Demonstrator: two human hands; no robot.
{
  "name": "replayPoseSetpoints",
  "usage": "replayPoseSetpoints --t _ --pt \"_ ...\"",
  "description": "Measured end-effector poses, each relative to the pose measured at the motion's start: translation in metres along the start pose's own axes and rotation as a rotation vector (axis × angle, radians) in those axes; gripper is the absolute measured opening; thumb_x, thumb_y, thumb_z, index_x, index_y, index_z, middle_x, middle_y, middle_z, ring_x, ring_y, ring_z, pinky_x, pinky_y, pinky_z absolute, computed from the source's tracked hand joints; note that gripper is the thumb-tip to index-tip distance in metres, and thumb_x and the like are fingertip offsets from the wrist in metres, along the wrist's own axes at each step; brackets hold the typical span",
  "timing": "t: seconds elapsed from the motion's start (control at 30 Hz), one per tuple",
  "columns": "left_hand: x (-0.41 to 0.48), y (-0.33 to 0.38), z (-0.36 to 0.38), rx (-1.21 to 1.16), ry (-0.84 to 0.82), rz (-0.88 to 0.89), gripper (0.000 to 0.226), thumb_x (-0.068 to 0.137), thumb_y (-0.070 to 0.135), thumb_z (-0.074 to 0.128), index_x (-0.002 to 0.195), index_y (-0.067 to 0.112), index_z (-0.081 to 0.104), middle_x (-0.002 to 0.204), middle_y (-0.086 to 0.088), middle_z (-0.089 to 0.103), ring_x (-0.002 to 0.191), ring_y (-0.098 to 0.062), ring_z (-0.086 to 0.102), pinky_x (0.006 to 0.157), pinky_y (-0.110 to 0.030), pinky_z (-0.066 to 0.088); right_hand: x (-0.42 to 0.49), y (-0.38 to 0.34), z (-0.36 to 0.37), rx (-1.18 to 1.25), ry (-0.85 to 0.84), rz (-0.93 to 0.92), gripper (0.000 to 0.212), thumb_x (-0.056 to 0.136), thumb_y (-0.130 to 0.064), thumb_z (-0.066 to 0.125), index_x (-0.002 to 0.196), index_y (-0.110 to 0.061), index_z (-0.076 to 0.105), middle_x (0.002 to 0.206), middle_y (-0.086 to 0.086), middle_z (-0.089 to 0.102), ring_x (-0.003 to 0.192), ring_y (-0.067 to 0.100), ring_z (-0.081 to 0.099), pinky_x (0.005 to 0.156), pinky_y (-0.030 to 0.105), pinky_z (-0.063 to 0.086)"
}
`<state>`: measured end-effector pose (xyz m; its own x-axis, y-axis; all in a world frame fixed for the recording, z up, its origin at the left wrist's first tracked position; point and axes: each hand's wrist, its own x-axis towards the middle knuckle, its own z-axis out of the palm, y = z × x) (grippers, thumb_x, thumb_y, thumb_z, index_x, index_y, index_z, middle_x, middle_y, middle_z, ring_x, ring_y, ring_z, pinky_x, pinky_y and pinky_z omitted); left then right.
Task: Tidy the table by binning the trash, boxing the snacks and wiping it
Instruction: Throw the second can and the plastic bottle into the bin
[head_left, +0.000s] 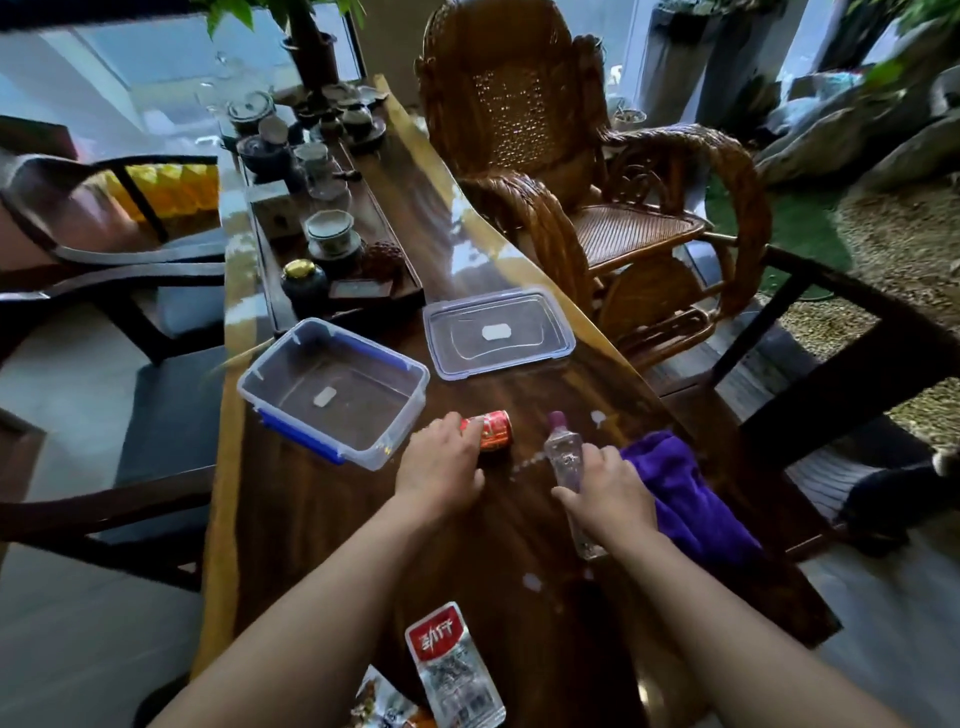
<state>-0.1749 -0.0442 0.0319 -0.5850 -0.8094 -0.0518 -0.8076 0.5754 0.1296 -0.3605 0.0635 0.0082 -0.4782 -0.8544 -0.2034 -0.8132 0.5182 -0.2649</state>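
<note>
Fingers of the left hand (440, 465) are curled over the near end of a red drinks can (496, 428). The can is lying on its side on the wooden table (322, 519), just beside the near corner of an open clear storage box (332, 389) with blue clips. A clear plastic bottle (563, 452) with a purple cap is clasped by the right hand (610, 491), with the fingers wrapped round its middle and the cap pointed away. Whether the bottle is lifted off the wood cannot be told. A purple cloth (685, 499) is bunched just right of that hand. The box's lid (498, 332) is laid flat beyond. Snack packets (452, 665) are seen at the near edge between the forearms, and small white scraps (597, 417) are scattered on the tabletop. A tea set (332, 228) is ranged on a tray along the far left side.
</note>
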Motion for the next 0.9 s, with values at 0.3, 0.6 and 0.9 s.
replayPoseSetpoints --t 0.3,0.6,0.9 --pt "0.053 -0.008 0.024 0.113 -0.132 -0.003 0.071 0.083 0.027 0.070 0.144 0.017 0.036 0.123 -0.012 0.059 0.108 -0.029 0.059 0.087 -0.040 0.052 0.021 0.008 0.016 -0.044 -0.001 0.031 0.073 0.077 -0.064 0.072 0.127 -0.017 0.047 0.120 0.005 0.056 0.108 0.023 0.055 0.086 0.035 0.053" --pt "0.052 -0.014 0.031 0.108 -0.113 0.011 0.058 0.083 0.025 0.069 0.135 0.020 0.043 0.115 -0.008 0.060 0.101 -0.027 0.060 0.083 -0.039 0.053 0.018 0.004 0.010 0.074 0.045 0.044 0.044 0.079 -0.041 0.067 0.113 -0.017 0.049 0.100 0.001 0.053 0.089 0.018 0.050 0.073 0.030 0.048" --pt "0.022 -0.017 0.002 -0.019 0.074 -0.059 0.056 0.081 0.040 0.067 0.130 0.022 0.046 0.102 -0.006 0.063 0.089 -0.027 0.061 0.071 -0.039 0.051 0.006 -0.013 -0.011 0.114 0.114 -0.015 0.046 0.081 -0.039 0.065 0.118 -0.016 0.049 0.101 0.003 0.053 0.092 0.021 0.052 0.076 0.034 0.049"
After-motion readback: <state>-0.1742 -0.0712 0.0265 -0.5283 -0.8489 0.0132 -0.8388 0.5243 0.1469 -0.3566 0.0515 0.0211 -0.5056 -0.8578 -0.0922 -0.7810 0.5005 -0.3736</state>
